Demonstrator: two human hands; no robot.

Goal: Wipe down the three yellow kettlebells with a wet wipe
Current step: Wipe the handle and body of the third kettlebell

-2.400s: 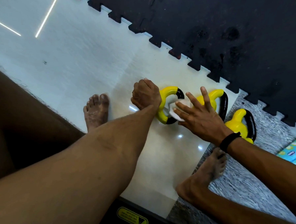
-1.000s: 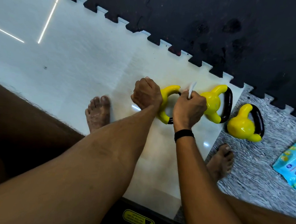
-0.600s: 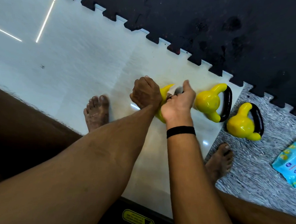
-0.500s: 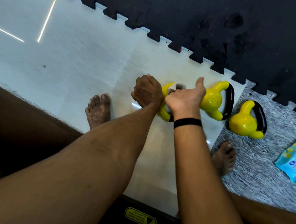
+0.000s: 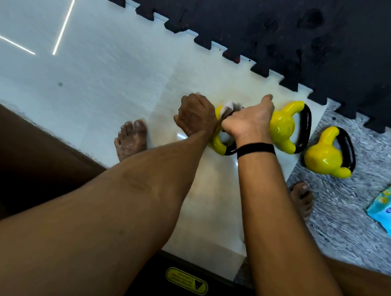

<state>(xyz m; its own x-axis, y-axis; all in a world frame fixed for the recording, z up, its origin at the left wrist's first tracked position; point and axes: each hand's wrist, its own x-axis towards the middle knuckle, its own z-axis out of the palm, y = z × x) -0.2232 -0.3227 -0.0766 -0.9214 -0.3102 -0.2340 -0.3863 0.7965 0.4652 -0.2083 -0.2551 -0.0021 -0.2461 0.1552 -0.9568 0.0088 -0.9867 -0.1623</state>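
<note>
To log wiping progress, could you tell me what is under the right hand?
Under the right hand: the wet wipe and the leftmost kettlebell. Its handle is mostly covered.

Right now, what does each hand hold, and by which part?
The left hand grips the leftmost kettlebell at its yellow body. The right hand holds the wet wipe bunched against its handle.

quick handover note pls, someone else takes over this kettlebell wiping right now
Left hand: grip on the left kettlebell, steadying it on the white floor tile.
Right hand: grip on the wet wipe, working at that kettlebell's handle, thumb stretched out.
Middle kettlebell lies beside it on the tile; right kettlebell lies on the grey speckled floor. Wipes pack at far right.
Done: cannot tell which are clean.
Left: finish this one, then check the other two.
</note>
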